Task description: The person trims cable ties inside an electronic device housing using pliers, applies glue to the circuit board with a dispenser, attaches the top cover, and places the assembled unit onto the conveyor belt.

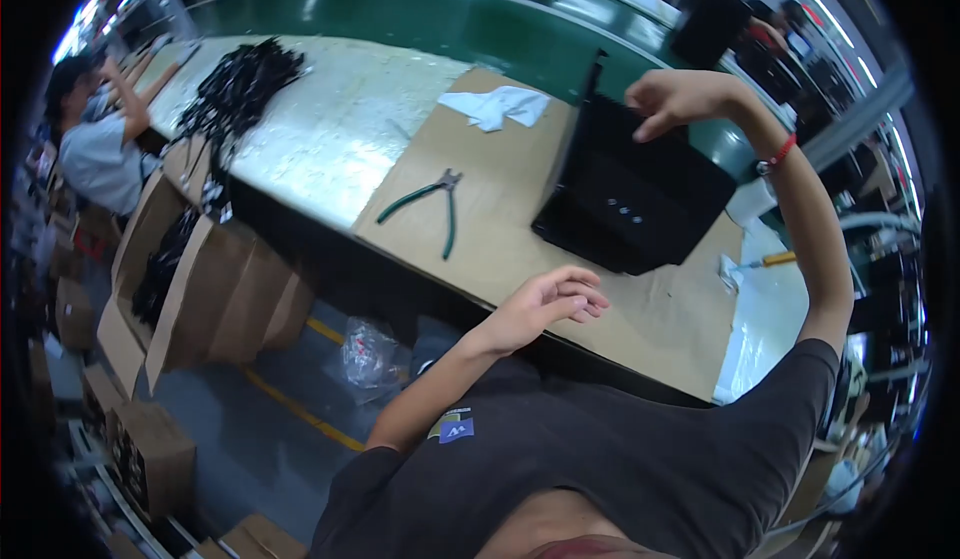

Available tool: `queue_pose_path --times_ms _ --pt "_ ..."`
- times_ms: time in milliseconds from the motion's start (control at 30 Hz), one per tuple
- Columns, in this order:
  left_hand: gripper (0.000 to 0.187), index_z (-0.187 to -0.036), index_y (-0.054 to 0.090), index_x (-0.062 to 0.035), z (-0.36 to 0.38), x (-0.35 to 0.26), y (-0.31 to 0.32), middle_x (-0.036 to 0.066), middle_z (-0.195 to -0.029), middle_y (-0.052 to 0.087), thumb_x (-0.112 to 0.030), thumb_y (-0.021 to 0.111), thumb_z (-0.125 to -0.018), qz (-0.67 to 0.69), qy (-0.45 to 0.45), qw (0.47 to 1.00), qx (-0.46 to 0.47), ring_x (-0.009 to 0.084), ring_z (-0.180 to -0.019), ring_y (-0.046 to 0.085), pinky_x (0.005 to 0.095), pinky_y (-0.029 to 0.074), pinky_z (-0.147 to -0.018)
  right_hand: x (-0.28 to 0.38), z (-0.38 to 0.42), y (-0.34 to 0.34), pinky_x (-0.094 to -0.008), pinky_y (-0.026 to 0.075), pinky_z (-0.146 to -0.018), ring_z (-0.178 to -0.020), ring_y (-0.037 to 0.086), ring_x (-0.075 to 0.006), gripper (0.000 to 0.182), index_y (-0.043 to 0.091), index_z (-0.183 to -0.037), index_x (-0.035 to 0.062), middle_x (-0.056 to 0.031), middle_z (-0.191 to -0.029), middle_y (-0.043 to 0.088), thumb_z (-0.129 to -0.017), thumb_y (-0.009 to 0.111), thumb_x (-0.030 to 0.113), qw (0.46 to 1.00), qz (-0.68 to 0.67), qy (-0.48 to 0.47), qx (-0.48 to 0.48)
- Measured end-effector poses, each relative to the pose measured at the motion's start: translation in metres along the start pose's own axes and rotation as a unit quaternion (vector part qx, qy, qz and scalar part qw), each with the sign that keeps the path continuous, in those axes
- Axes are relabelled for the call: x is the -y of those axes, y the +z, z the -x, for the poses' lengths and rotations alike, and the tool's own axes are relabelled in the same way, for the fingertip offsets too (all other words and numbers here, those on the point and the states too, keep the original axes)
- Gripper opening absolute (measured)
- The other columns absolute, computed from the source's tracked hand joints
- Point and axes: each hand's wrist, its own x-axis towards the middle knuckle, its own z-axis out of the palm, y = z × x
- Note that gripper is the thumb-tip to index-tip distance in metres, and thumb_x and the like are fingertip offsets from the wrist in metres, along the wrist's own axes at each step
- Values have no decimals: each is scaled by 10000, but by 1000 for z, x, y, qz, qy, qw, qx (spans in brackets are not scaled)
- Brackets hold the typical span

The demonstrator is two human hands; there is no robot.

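Observation:
A black box-like casing [630, 194] stands on a brown cardboard sheet, tilted in view, with several small round marks on its near face. My right hand [685, 97] is over its far upper part, fingers loosely bent and the thumb apart from them; nothing shows in its grasp. Nearer my body, my left hand [545, 309] hovers by the table's front edge with relaxed, partly curled fingers and holds nothing. To the left of the casing lie green-handled pliers [447, 184], jaws pointing away from me. A white cloth [497, 106] is crumpled behind them.
The cardboard sheet [400, 249] covers part of the worktable. A pile of black cables [240, 84] lies at the far left, beside a seated person [105, 144]. An open carton [225, 289] stands below. A yellow-handled tool [778, 258] lies right; a green conveyor [370, 9] runs behind.

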Motion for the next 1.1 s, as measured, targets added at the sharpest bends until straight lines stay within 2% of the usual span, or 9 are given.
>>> queue_pose_path --times_ms 167,233,333,467,567,733,800,1000,1100 --pt "769 -1487 97 -68 -29 8 25 178 -1461 309 -248 573 -910 274 -37 960 52 329 -1317 393 524 394 -1047 68 30 61 -387 489 -594 -644 608 -289 300 537 -773 -35 -168 -667 578 -718 684 221 995 74 -29 -57" --pt "655 -1423 288 -68 -31 11 22 135 -1408 405 -310 590 -893 347 -47 934 67 274 -1317 397 528 354 -1075 92 48 100 -449 517 -654 -780 632 -382 298 579 -840 -16 -193 -774 620 -726 657 248 986 120 -39 -110" --pt "740 -1431 329 -101 -16 35 14 119 -1444 394 -413 635 -834 281 -146 947 -46 275 -1357 350 578 279 -1092 112 88 150 -430 526 -717 -872 636 -326 306 579 -910 -4 -155 -953 608 -760 652 253 981 115 -100 -119" --pt "690 -1410 380 -100 -23 43 37 105 -1444 404 -425 596 -842 344 -144 925 70 288 -1345 361 592 267 -1089 70 137 186 -415 482 -863 -1052 573 -306 409 569 -1107 -5 -157 -1036 594 -788 643 241 987 13 -88 -132" --pt "604 -1411 377 -121 -24 44 36 93 -1425 427 -375 528 -885 381 -176 908 -1 298 -1347 351 656 245 -1079 -10 184 204 -369 493 -784 -856 635 -277 329 617 -991 -12 -162 -916 650 -901 590 303 968 -177 79 -163" --pt "603 -1417 368 -123 -13 57 17 103 -1430 420 -440 469 -915 397 -181 899 -37 303 -1325 380 631 283 -1072 -143 254 277 -327 480 -716 -774 592 -181 388 627 -891 -18 -96 -808 642 -906 610 370 797 -331 334 -379" --pt "606 -1415 376 -125 -9 63 5 103 -1430 423 -466 459 -920 416 -153 893 -74 305 -1312 396 586 340 -1050 -178 253 298 -305 483 -719 -821 604 -193 528 596 -1034 -30 -130 -942 638 -856 654 464 638 -252 500 -529" --pt "580 -1402 386 -82 -13 65 -9 124 -1387 475 -400 474 -925 369 -134 915 -89 320 -1264 463 537 417 -992 -250 218 312 -354 509 -821 -963 616 -278 930 333 -1357 -61 -217 -1161 573 -758 721 535 584 -248 385 -670" --pt "550 -1368 392 -21 -19 69 -7 178 -1333 510 -139 467 -836 354 -175 917 -51 363 -1210 514 535 452 -971 -270 204 312 -336 515 -843 -957 627 -269 728 368 -1276 -26 -179 -1199 578 -769 743 337 548 -268 292 -737"
